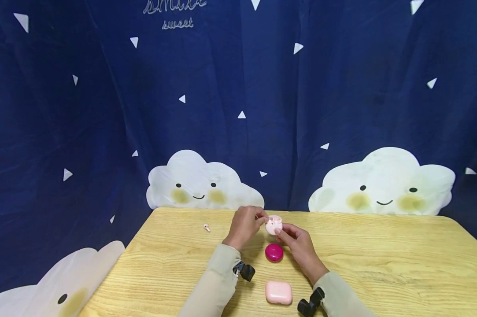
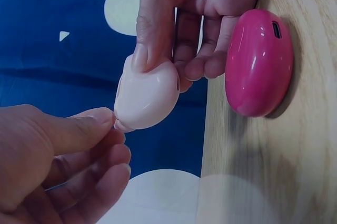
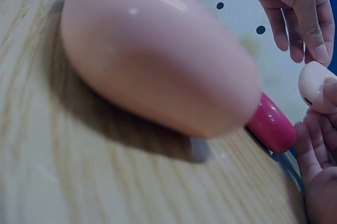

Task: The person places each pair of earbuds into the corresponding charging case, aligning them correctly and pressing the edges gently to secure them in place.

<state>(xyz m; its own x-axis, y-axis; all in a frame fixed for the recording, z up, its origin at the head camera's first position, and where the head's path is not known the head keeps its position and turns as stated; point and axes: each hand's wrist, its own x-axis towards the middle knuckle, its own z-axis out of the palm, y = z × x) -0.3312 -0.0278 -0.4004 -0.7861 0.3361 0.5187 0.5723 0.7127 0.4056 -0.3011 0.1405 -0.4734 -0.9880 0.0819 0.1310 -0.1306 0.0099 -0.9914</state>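
A pale pink round earbud case (image 1: 273, 229) stands open above the far part of the table. My right hand (image 1: 301, 248) holds it, thumb pressed on its front (image 2: 150, 98) and fingers behind. At the case's left edge, my left hand (image 1: 244, 224) pinches a small pale earbud (image 1: 269, 222) between thumb and forefinger; the fingertips hide most of it. The other left fingers are loosely curled, as the left wrist view shows. Another pale earbud (image 1: 207, 228) lies on the table left of my left hand.
A glossy magenta oval case (image 1: 274, 252) sits closed on the table (image 1: 381, 264) just below the hands. Nearer me lies a closed pink rounded case (image 1: 279, 293), large in the right wrist view. Behind the table hangs a dark blue curtain (image 1: 222, 132) with clouds.
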